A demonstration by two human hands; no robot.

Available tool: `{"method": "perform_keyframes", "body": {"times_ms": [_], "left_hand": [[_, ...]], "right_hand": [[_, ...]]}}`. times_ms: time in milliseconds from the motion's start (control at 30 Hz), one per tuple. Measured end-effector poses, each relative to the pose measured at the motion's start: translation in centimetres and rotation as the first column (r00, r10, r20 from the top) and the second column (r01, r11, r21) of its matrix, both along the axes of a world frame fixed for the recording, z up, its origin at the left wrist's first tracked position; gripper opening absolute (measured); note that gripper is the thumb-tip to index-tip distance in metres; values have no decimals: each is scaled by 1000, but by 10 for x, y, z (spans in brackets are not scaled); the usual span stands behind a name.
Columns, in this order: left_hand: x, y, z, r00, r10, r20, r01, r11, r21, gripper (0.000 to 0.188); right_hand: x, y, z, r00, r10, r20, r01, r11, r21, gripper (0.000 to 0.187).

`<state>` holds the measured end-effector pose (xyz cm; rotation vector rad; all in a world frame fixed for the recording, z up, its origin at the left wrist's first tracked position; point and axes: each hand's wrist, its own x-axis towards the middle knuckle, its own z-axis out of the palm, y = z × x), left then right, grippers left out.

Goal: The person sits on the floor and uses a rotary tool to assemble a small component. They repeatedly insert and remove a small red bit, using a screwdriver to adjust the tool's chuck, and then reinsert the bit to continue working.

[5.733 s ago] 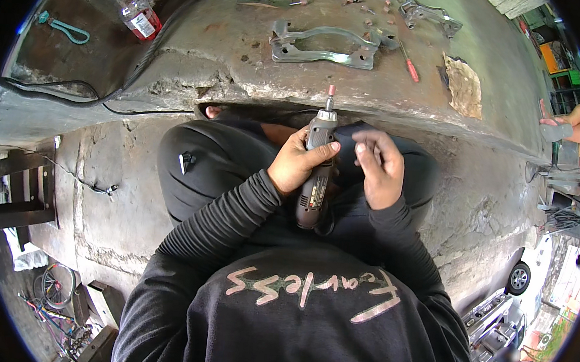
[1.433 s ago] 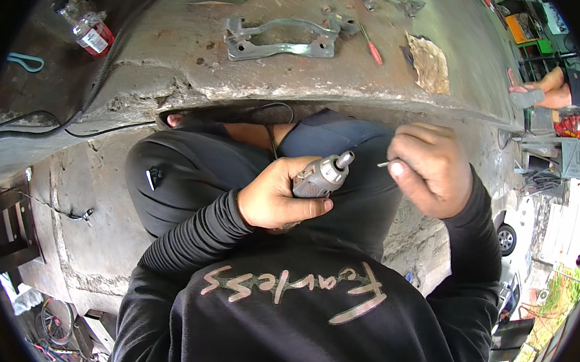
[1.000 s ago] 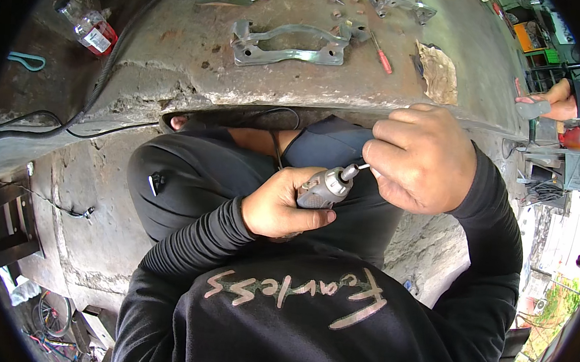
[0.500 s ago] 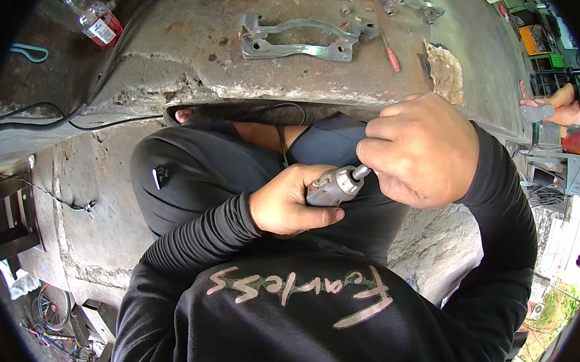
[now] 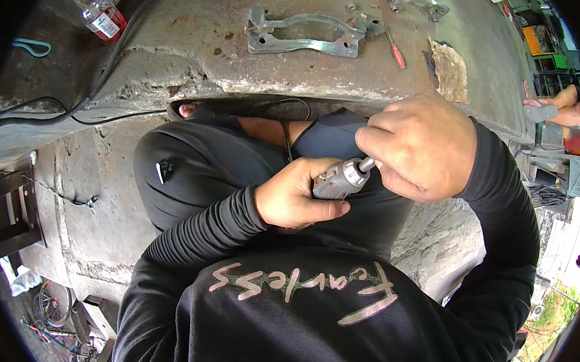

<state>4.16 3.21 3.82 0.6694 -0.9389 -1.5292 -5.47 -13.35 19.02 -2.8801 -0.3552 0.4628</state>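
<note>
My left hand (image 5: 294, 193) is wrapped round the grey body of a rotary tool (image 5: 341, 180), above my lap. The tool's metal nose and shaft (image 5: 366, 165) point up and to the right, at my right hand (image 5: 421, 148). My right fingers are curled and pinched together at the shaft's end, so whatever they grip there is hidden. On the worn ledge ahead lies a metal bracket (image 5: 304, 46) with an open middle. A red-handled screwdriver (image 5: 397, 57) rests to its right.
A smaller metal bracket (image 5: 417, 1) and several small parts lie at the far edge. A bottle of red liquid (image 5: 104, 19) stands at left beside a dark cable (image 5: 102, 74). Torn cardboard (image 5: 449, 71) lies right of the screwdriver. Another person's hand (image 5: 565, 99) shows far right.
The view has shifted slightly. Both hands sit a little higher and the left one slightly farther right, with the rotary tool still in it. My right fingers stay curled at the shaft's end.
</note>
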Motion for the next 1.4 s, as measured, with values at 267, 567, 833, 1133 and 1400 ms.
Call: {"method": "perform_keyframes", "body": {"times_ms": [267, 567, 833, 1133, 1400], "left_hand": [[2, -1, -4, 999, 39, -28, -39, 999, 1, 16], [5, -4, -13, 1000, 19, -17, -17, 994, 104, 18], [6, -6, -13, 999, 4, -47, 3, 989, 150, 19], [8, -7, -21, 997, 40, -68, -31, 991, 133, 20], [9, -5, -27, 981, 117, -152, -98, 987, 129, 35]], "right_hand": [[-12, -18, 24, 937, -350, 6, 297, 806, 512, 44], [-21, -19, -36, 878, -477, -35, 330, 552, 766, 13], [-16, -22, -35, 873, -479, -91, 383, 558, 736, 12], [-19, -7, -64, 739, -651, -172, 345, 146, 927, 20], [-12, 4, -96, 661, -735, -153, 194, -30, 981, 19]]}}
